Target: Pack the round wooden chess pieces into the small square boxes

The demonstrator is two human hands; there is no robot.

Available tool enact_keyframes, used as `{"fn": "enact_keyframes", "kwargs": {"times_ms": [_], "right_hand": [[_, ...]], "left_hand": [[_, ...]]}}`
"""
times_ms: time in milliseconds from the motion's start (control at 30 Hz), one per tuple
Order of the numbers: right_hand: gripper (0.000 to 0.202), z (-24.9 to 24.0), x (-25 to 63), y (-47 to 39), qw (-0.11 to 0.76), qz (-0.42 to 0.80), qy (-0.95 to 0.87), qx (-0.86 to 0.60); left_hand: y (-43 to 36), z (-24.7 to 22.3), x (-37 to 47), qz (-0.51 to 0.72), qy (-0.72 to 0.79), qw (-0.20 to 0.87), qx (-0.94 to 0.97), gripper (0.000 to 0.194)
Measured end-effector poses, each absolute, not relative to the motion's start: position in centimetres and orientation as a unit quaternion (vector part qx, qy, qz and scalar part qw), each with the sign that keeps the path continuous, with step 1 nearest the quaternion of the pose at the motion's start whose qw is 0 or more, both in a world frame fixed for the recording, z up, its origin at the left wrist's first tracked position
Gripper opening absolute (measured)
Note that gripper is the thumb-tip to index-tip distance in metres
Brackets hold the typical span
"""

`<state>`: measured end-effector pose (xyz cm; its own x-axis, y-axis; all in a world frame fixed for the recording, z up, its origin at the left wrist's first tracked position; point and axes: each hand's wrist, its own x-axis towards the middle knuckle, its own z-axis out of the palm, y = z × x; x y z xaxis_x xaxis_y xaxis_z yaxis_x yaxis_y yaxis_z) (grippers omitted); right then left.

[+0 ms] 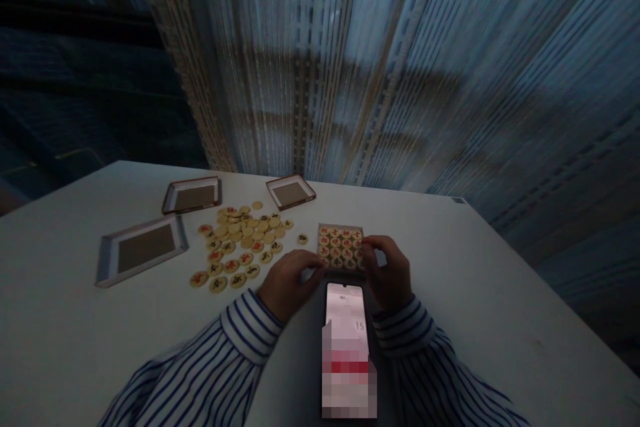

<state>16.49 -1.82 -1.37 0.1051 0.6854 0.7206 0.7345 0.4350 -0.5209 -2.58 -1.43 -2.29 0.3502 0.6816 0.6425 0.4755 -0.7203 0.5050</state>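
A small open box point(341, 225) stands on the table in front of me, filled with rows of round xiangqi pieces point(335, 242) with red and black characters. At its near left corner, my left hand point(293, 283) is closed, thumb and forefinger pinching the edge. My right hand point(390, 270) is closed too, its fingertips at the box's right edge, partly covering the right-hand column. To the left spreads a loose heap of xiangqi pieces point(247, 242), some face up and others blank side up. One single piece point(302, 239) lies between the heap and the box.
A lit phone point(345, 310) lies between my forearms, just below the box. Three shallow open trays or lids stand beyond the heap: a pale one point(105, 260), a brown-rimmed one point(167, 197) and a smaller one point(311, 191). A string curtain point(320, 67) hangs behind the white table point(465, 280).
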Motion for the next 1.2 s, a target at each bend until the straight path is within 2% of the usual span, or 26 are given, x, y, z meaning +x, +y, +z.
{"fn": "enact_keyframes", "kwargs": {"times_ms": [433,767,1000,1200], "right_hand": [[0.013,-1.3,16.5,-1.8,0.535,-0.053,-0.669,-0.513],[0.013,-1.0,16.3,-2.1,0.531,-0.033,-0.672,-0.515],[0.015,-1.1,15.8,-2.5,0.516,-0.032,-0.690,-0.506],[0.015,-0.9,15.4,-2.9,0.505,0.026,-0.701,-0.502]], "left_hand": [[-3.2,-1.9,-3.5,0.391,0.426,0.146,0.803,0.011],[-6.4,-1.6,-6.5,0.382,0.438,0.112,0.806,0.010],[-8.4,-3.6,-8.3,0.399,0.440,0.047,0.803,0.013],[-9.2,-4.3,-9.4,0.383,0.463,0.035,0.799,0.011]]}}
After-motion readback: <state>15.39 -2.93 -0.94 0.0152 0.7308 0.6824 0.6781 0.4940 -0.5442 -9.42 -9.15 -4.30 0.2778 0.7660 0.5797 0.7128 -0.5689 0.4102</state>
